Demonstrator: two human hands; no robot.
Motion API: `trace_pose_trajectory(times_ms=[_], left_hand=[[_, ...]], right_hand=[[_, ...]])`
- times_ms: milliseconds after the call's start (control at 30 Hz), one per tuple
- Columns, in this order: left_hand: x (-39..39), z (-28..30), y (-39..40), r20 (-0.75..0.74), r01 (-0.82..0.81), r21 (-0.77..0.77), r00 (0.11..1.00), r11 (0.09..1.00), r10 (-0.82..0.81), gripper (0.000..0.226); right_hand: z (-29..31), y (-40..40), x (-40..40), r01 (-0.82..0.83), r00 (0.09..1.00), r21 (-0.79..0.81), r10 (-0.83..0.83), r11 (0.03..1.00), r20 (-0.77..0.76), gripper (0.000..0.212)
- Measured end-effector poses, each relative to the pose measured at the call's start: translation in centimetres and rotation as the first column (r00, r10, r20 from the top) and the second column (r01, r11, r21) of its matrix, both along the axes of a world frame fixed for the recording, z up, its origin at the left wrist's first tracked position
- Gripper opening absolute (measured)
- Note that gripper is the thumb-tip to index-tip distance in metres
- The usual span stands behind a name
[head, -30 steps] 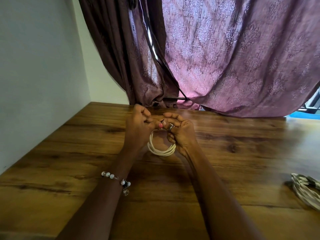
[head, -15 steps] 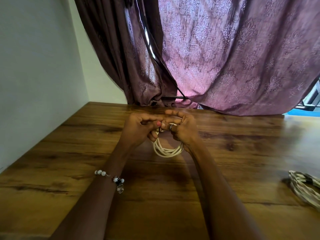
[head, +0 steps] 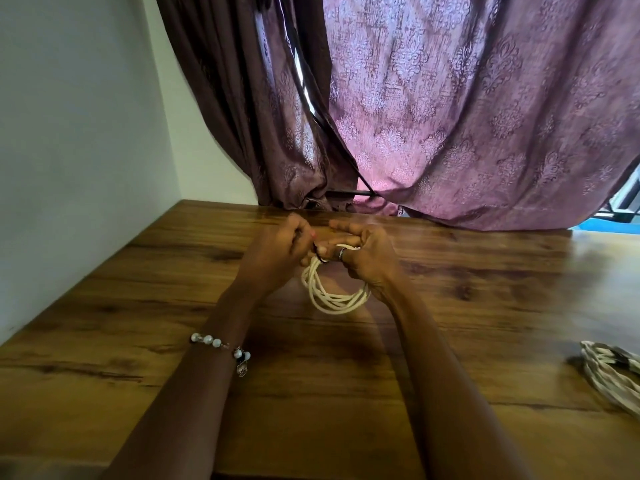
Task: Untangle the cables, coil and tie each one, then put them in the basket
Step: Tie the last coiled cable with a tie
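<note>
A cream-white cable is wound into a coil of several loops and hangs above the wooden table. My right hand, with a ring on one finger, grips the top of the coil. My left hand is curled close against it and pinches a small dark tie at the top of the coil. The upper part of the coil is hidden between my fingers.
A second bundled pale cable lies at the table's right edge. A grey wall borders the table on the left. Purple patterned curtains hang along the far edge. No basket is in view.
Both hands have shifted slightly right and stayed together on the coil. The coil has turned a little and hangs lower and rounder under my right hand.
</note>
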State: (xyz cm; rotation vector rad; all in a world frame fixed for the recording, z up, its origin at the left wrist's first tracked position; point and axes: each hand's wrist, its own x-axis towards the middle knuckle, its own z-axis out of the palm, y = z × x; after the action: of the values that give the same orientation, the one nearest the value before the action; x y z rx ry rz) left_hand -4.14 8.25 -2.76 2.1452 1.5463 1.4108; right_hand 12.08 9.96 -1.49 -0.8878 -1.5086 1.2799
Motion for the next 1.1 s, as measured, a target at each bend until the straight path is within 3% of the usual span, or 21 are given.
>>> trace_pose_trajectory(times_ms=[67,267,400,467,500,567,633,733,800,867,1000,1100], left_hand=[[0.0,-0.1,0.2,-0.093,-0.084,0.077,0.992,0.993,0.091,0.014],[0.3,-0.7,0.4,-0.091,-0.254,0.23,0.955,0.939,0.281,0.05],[0.8,-1.0,0.5,-0.087,-0.284,0.295,0.943,0.912,0.322,0.052],[0.8,-0.9,0.5,-0.01,-0.311,0.314,0.943,0.897,0.331,0.044],[0.6,-0.9,0.8,0.124,-0.326,0.286,0.945,0.901,0.303,0.036],[-0.5,-0.8,1.6,0.495,-0.259,0.148,0.855,0.955,0.155,0.018],[-0.9,-0.7,2.0,0.663,-0.058,0.035,0.748,0.998,0.02,0.013],[0.9,-1.0,1.8,0.689,0.226,-0.141,0.722,0.964,-0.068,0.01],[2.3,-1.4,1.6,0.565,0.316,-0.242,0.814,0.917,-0.131,0.004],[3.1,-2.0,1.3,0.514,0.386,-0.248,0.83,0.889,-0.217,0.001],[4.1,-2.3,0.7,0.649,0.316,-0.15,0.746,0.937,-0.148,0.015],[4.8,-2.0,0.5,0.79,0.259,-0.149,0.612,0.954,-0.042,0.024]], right_hand=[[-0.2,0.1,0.0,-0.012,1.0,0.016,0.011,1.0,0.023,0.052],[-0.6,-0.3,-0.6,-0.05,0.997,0.047,0.048,0.998,0.053,0.024],[-0.5,0.0,-1.1,-0.044,0.995,0.033,0.041,0.999,0.088,0.019],[-0.4,-0.3,-1.1,-0.064,0.993,0.022,0.061,0.998,0.102,0.017],[-0.4,-0.4,-1.1,-0.068,0.992,0.02,0.065,0.997,0.11,0.015],[-0.4,-0.7,-1.1,-0.03,0.997,0.022,0.029,0.999,0.069,0.013],[-0.4,-0.5,-0.6,0.06,0.997,0.011,-0.059,0.998,-0.055,0.016],[-0.2,0.0,-0.4,0.089,0.978,-0.076,-0.101,0.993,-0.184,0.01],[-0.4,0.1,-0.5,0.106,0.972,-0.07,-0.118,0.992,-0.203,0.013],[-0.8,0.2,-0.5,0.122,0.972,-0.027,-0.125,0.992,-0.201,0.011],[-1.0,0.6,-0.3,0.151,0.965,0.011,-0.144,0.989,-0.219,0.007],[-1.1,0.9,-0.6,0.217,0.961,0.096,-0.195,0.971,-0.197,0.014]])
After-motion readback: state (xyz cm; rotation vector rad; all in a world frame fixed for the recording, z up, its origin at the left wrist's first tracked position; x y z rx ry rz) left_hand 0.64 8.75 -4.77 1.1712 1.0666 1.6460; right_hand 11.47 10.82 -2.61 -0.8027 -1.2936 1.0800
